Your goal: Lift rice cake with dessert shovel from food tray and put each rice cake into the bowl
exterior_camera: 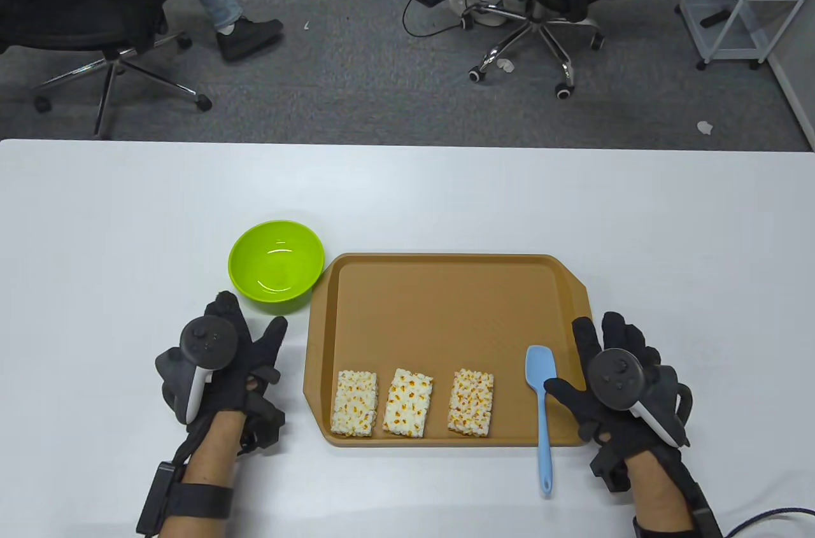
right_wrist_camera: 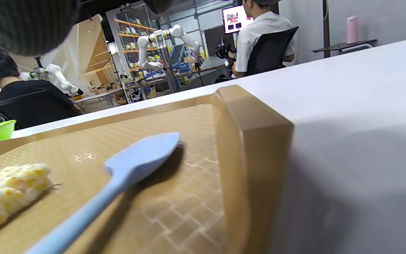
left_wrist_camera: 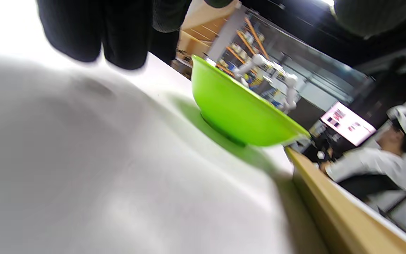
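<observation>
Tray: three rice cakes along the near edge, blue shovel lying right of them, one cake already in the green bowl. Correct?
Not quite. The green bowl is empty; the table view shows only its bare inside. The rest holds: three rice cakes lie along the near edge of the tray, with the blue shovel to their right.

Bowl (exterior_camera: 276,266): on our table (exterior_camera: 127,213), just left of the tray's (exterior_camera: 446,264) far corner.
Rice cakes (exterior_camera: 407,402): three along the tray's near edge.
Shovel (exterior_camera: 542,401): right of them.
</observation>
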The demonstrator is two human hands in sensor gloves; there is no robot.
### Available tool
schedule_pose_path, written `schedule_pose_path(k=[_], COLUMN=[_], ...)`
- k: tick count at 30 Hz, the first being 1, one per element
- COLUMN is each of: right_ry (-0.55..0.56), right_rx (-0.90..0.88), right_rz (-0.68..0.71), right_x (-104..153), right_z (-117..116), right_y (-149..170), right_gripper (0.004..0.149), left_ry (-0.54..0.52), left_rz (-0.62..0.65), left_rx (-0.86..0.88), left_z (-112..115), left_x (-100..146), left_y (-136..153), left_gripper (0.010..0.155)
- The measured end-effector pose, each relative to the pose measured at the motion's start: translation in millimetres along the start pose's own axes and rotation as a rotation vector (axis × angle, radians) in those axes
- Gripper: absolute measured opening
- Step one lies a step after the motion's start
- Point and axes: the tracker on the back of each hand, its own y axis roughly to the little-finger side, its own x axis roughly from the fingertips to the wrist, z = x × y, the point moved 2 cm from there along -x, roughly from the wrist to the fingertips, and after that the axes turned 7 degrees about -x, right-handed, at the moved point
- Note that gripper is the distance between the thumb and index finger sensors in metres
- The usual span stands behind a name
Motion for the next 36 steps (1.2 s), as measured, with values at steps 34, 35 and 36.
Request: schedule_pose_path(k=[34, 35, 36], right_ry=[-0.05, -0.063, -0.079], right_rx=[-0.208, -0.265, -0.323], right_rz=[0.029, 0.029, 0.024], right_x=[4.9, 3.6, 2.6], right_z=[-1.0, -1.8, -2.9], right_y=[-9.0, -7.0, -5.2], right_gripper=[0.094, 0.094, 0.094], left_ry=[0.085, 0.111, 0.141], left_rz=[-0.208, -0.186, -0.163], left_rx=[0.686, 0.689, 0.694], left_z=[16.2, 16.3, 17.1], left_x=[-42.5, -40.0, -36.5], left_y=[-8.2, -12.9, -19.1], left_gripper=[0.066, 0.066, 0.066])
